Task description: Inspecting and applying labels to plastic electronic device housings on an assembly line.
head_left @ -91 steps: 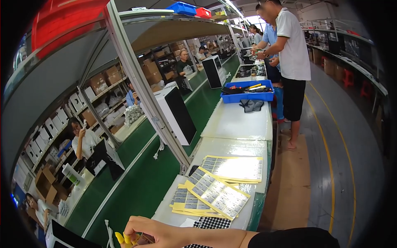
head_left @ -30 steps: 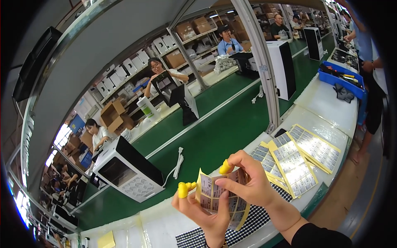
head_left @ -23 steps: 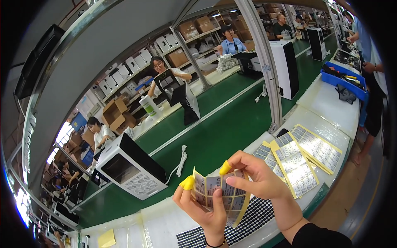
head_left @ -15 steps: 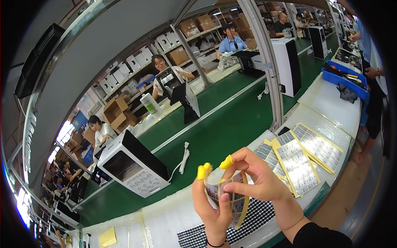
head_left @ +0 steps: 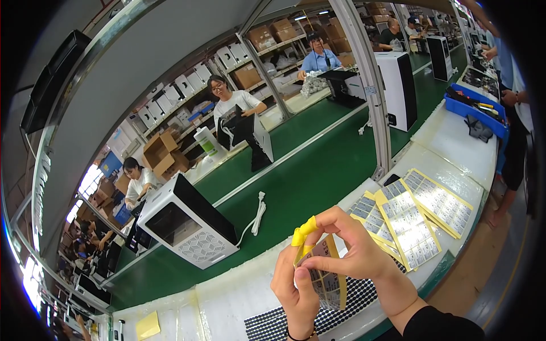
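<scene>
My left hand (head_left: pixel 294 288) and my right hand (head_left: pixel 358 245) are both closed on a curved label sheet (head_left: pixel 331 284) with silvery printed labels and a yellowish backing. Yellow finger cots (head_left: pixel 307 227) cover fingertips of both hands, which meet at the sheet's upper edge. My thumbs press on its near face. Whether a label is lifted off between the fingertips cannot be made out. Under my hands lies a sheet of rows of small black pads (head_left: pixel 259 327). Just right of my right hand, several more label sheets (head_left: pixel 406 227) overlap on the white worktop.
Beyond the worktop (head_left: pixel 222 301) runs a green conveyor (head_left: pixel 307 182). On it stand a white-and-black computer case (head_left: pixel 193 227) with a white cable (head_left: pixel 259 216) and other cases. A metal post (head_left: pixel 369 96) rises ahead. A blue bin (head_left: pixel 475 108) of tools is at right. People work across the belt.
My left fingertips have moved right to meet my right ones, and the sheet has turned. The near case has shifted slightly right along the belt. A person opposite has lowered a black part.
</scene>
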### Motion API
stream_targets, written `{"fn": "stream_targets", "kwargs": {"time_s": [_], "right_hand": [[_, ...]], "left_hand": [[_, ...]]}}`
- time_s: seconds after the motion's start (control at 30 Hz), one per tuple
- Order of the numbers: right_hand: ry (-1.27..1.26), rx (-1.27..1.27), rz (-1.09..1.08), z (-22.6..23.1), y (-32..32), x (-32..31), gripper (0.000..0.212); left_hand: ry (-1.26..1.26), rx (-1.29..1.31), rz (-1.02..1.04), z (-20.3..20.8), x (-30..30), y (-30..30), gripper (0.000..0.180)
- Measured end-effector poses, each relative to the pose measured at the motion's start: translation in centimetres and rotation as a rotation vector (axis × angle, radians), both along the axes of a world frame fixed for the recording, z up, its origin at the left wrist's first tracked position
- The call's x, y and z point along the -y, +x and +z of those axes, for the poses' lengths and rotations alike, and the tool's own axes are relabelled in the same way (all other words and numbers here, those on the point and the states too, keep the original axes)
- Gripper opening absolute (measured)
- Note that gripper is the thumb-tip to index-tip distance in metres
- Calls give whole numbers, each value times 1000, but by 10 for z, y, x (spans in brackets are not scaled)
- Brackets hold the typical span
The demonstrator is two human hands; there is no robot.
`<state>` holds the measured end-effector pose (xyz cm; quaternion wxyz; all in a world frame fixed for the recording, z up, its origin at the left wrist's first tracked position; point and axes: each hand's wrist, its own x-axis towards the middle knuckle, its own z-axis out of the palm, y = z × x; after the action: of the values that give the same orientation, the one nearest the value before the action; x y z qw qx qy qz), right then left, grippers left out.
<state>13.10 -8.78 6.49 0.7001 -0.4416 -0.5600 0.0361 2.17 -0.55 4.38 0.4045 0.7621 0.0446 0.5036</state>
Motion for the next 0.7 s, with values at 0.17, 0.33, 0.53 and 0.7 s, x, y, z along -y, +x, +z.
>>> {"fn": "stream_targets", "kwargs": {"time_s": [0.17, 0.33, 0.53, 0.7], "right_hand": [[-1, -55, 82, 3, -2, 5, 47], [10, -101, 135, 1, -3, 4, 44], [-12, -112, 157, 4, -5, 7, 44], [-6, -139, 208, 1, -3, 8, 43]], "left_hand": [[-183, 95, -105, -3, -1, 1, 46], [44, 64, -59, 4, 0, -2, 54], [-90, 33, -121, 0, 0, -3, 56], [-199, 2, -174, 2, 6, -8, 59]]}}
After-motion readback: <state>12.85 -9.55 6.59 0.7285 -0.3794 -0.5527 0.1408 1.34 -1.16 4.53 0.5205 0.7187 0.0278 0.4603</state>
